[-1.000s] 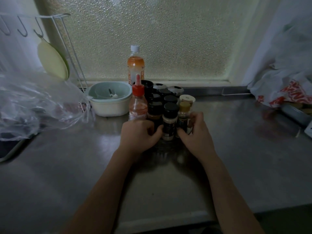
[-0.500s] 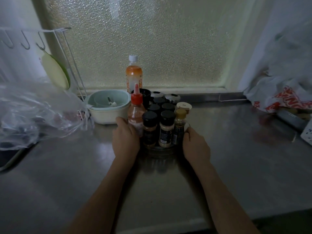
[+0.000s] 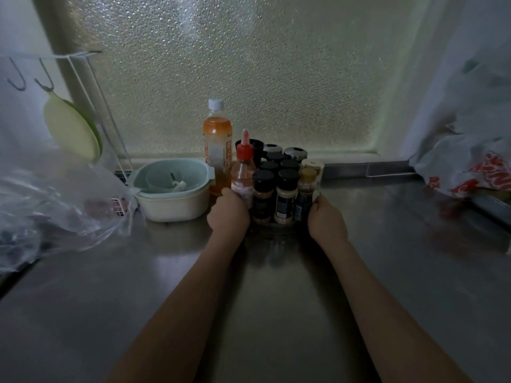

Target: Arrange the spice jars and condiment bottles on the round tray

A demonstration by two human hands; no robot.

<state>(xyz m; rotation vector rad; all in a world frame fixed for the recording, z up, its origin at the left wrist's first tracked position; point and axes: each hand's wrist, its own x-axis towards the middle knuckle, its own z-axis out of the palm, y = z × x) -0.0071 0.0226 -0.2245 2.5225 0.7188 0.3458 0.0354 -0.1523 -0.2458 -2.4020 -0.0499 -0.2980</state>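
Round tray [image 3: 276, 227]: dark, low-rimmed, on the steel surface [image 3: 276, 299] near the frosted window [image 3: 249, 73], packed with upright containers.

Front row: two black-capped spice jars [image 3: 262, 197] holding pale powder, and at 3 o'clock of them a tan-capped jar [image 3: 305, 193] with darker contents. Rows behind at 12 o'clock: further black-lidded jars [image 3: 289, 164], two silver-topped shakers [image 3: 295, 153] and a cream-lidded jar [image 3: 313, 165]; their contents cannot be made out.

Squeeze bottle [image 3: 243, 172]: red nozzle cap, clear body with reddish contents, at 9 o'clock of the cluster.

Tall bottle [image 3: 217, 147]: white cap, orange liquid, at 11 o'clock of the tray; whether it stands on the tray cannot be told.

Left hand [image 3: 229, 214]: curled against the tray's 9 o'clock side, fingers touching the squeeze bottle's base. Right hand [image 3: 326, 219]: curled at the 3 o'clock side, fingers against the tan-capped jar. Whether either grips the rim is hidden.

Nested bowls [image 3: 172, 189]: pale green inside cream, at 9 o'clock of the tray, holding a small clear cup.

Plastic bags: clear bag [image 3: 55, 194] far at 9 o'clock; white bag with red print [image 3: 470, 172] at 3 o'clock.
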